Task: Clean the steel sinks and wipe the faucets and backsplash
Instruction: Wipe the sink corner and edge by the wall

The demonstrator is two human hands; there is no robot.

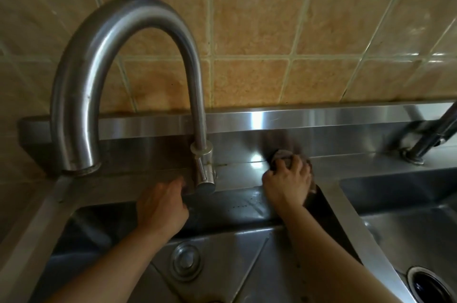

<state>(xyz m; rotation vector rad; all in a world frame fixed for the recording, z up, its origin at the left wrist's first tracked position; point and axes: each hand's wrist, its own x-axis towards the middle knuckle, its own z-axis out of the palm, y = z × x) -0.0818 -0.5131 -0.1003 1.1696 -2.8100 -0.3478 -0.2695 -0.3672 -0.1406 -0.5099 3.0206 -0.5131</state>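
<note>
A tall curved steel faucet (123, 60) rises from the ledge behind the left sink (222, 248). My left hand (160, 206) rests on the sink's back rim beside the faucet's lever (205, 174), its fingertips hidden against the ledge. My right hand (289, 179) grips a dark grey cloth (282, 155) and presses it on the steel ledge at the foot of the steel backsplash (272, 119), right of the faucet. The right sink (408, 228) lies beyond a steel divider.
A second faucet base (418, 151) stands at the far right on the ledge. Tan wall tiles (247, 18) rise above the backsplash. Drains sit in the left sink (185, 262) and the right sink (427, 285).
</note>
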